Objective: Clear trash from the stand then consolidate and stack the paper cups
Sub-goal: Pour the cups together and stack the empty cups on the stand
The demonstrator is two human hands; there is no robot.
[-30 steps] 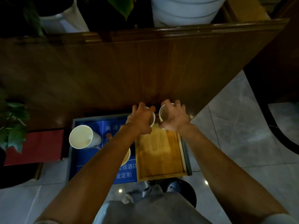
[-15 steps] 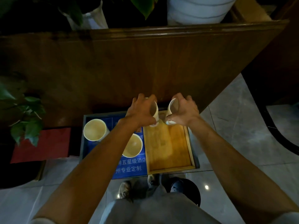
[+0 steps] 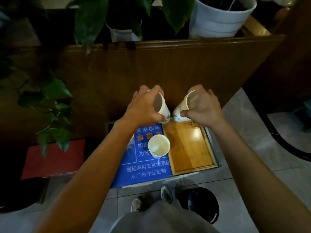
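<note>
My left hand [image 3: 143, 108] grips a white paper cup [image 3: 162, 109], lifted and tilted with its mouth toward me. My right hand [image 3: 202, 108] holds a second white paper cup [image 3: 182, 108], also tilted, its base nearly touching the left cup's base. Both cups hang above the back edge of the stand [image 3: 148, 174], whose top is a blue printed sign. A third paper cup [image 3: 159, 147] stands upright on the blue sign, beside a wooden tray [image 3: 190, 148] lying on the right half. My left forearm hides the stand's left part.
A dark round bin [image 3: 202, 204] sits on the tiled floor by my feet. A wooden partition [image 3: 151, 68] rises behind the stand, with potted plants and a white pot [image 3: 222, 19] above. Leaves [image 3: 53, 101] hang left; a red panel [image 3: 55, 158] lies below them.
Both hands have lifted their cups higher off the tray and tilted them further apart. The view has shifted, and my left arm now hides the cup at the stand's left.
</note>
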